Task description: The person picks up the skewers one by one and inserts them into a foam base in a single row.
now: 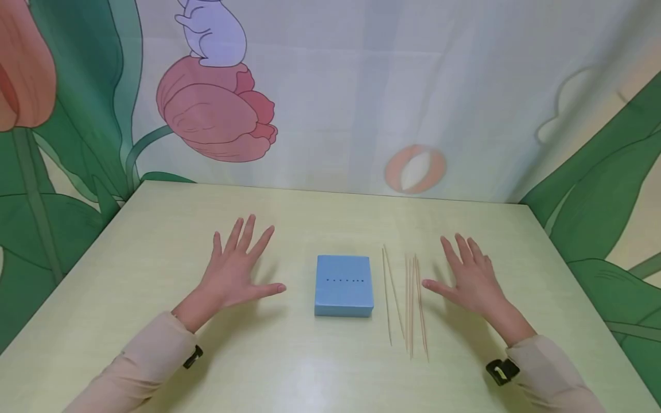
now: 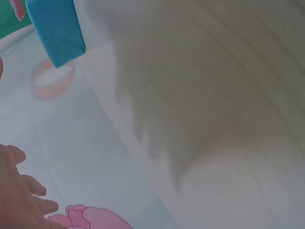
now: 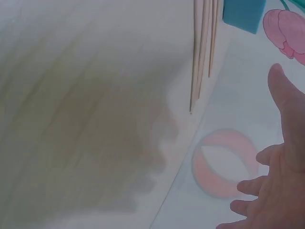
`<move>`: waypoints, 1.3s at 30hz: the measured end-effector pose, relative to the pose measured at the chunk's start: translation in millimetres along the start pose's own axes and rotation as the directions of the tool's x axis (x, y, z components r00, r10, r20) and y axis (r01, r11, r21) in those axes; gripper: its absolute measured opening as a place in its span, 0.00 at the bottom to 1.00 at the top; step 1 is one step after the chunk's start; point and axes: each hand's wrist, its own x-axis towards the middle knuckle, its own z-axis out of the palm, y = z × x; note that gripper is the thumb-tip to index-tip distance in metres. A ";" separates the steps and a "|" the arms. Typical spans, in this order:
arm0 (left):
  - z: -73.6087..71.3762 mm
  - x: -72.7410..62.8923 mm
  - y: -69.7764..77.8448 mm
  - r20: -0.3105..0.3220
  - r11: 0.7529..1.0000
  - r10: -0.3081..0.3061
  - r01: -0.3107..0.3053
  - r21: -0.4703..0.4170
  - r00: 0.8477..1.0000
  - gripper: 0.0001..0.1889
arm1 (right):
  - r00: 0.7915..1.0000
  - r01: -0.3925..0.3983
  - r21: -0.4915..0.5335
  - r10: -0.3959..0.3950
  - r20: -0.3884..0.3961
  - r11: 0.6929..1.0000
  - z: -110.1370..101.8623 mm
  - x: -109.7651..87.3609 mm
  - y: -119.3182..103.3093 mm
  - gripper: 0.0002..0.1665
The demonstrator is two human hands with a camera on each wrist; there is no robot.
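A blue block (image 1: 343, 287) with a row of small dark holes across its top sits mid-table between the hands. Just right of it lie several thin wooden sticks (image 1: 411, 307), roughly lengthwise, some crossing. My left hand (image 1: 234, 275), fingers spread, hovers left of the block and holds nothing. To the right of the sticks, my right hand (image 1: 471, 275) is likewise spread and empty, its thumb nearest them. The left wrist view catches the block (image 2: 57, 31) at its top edge; the right wrist view has the sticks (image 3: 202, 47) beside part of the block (image 3: 244, 14).
Both hands are over a pale wooden table (image 1: 310, 367). Behind it hangs a curtain (image 1: 330, 103) printed with flowers, leaves and a white animal. Each sleeved wrist carries a dark strap, such as the right one's strap (image 1: 502, 371).
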 end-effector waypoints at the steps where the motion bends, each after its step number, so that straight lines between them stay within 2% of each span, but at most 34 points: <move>1: 0.7 1.2 1.7 0.008 1.000 0.017 -0.017 -0.020 1.000 0.55 | 1.000 0.004 0.008 -0.004 0.014 1.000 0.7 0.9 0.9 0.57; 6: 3.9 7.8 12.2 0.061 0.985 0.123 -0.114 -0.131 0.991 0.53 | 0.996 0.022 0.031 -0.024 0.083 0.999 7.7 7.2 6.6 0.58; 12: 10.3 19.6 25.0 0.129 0.954 0.224 -0.191 -0.231 0.966 0.51 | 0.991 0.046 0.057 -0.052 0.123 0.997 17.7 15.4 13.9 0.55; 17: 20.7 28.2 33.6 0.214 0.932 0.279 -0.211 -0.295 0.936 0.49 | 0.984 0.061 0.105 -0.078 0.163 0.993 25.3 21.2 17.7 0.52; 19: 24.9 30.2 36.4 0.244 0.930 0.293 -0.217 -0.295 0.925 0.49 | 0.980 0.063 0.123 -0.084 0.178 0.990 27.5 22.9 18.4 0.51; 22: 28.3 31.9 39.8 0.257 0.929 0.310 -0.234 -0.287 0.916 0.49 | 0.975 0.062 0.137 -0.090 0.203 0.989 32.0 25.2 20.8 0.50; 31: 32.2 31.5 42.9 0.256 0.930 0.319 -0.249 -0.270 0.913 0.44 | 0.968 0.069 0.115 -0.095 0.232 0.991 41.3 27.5 24.0 0.51; 39: 32.7 33.8 45.5 0.268 0.929 0.296 -0.212 -0.302 0.917 0.44 | 0.968 0.064 0.103 -0.087 0.237 0.993 38.2 28.1 22.2 0.49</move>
